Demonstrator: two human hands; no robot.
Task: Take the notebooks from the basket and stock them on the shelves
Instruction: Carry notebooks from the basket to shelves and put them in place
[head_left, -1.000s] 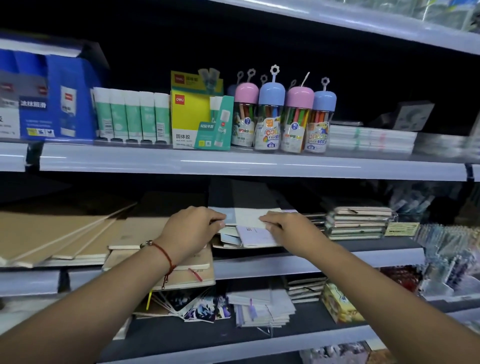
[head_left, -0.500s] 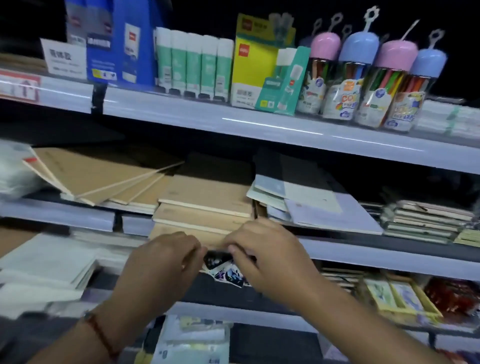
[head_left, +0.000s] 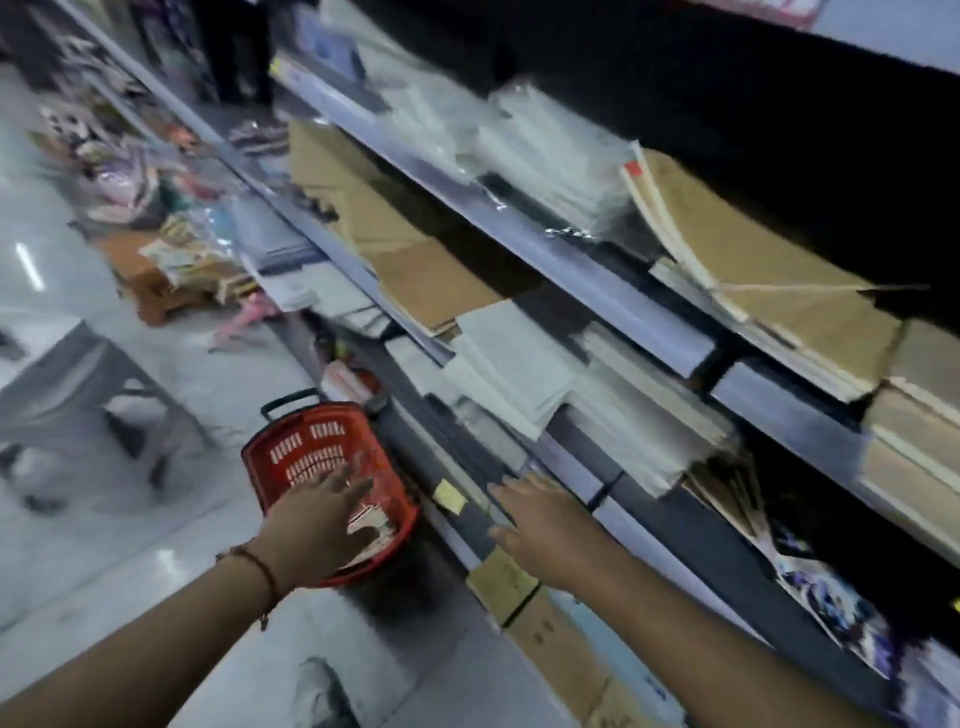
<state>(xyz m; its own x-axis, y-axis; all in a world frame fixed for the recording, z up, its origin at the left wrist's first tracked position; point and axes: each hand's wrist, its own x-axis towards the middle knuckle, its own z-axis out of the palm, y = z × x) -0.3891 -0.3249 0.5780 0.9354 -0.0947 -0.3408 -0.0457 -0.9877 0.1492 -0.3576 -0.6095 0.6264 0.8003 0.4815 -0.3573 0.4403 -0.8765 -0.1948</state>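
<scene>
Reaching down to the basket for more notebooks

We hold both hands spread and empty: our left hand (head_left: 317, 525) hovers over the red basket (head_left: 291, 457) on the floor beside the shelves (head_left: 613, 306), our right hand (head_left: 540, 530) near the lowest shelf edge. The notebooks (head_left: 371, 522) lie at the basket's near end. Best to get fingers under a small, squared stack and lift it level.

Shop aisle, seen at a tilt and blurred. A pale glossy floor (head_left: 156, 545) carries bright streaks of reflected light. At left stands a grey stand (head_left: 78, 374) with dark legs. Goods lie piled on the floor (head_left: 171, 260) farther along the aisle. The recess behind the upper racking (head_left: 779, 104) is dark.
</scene>
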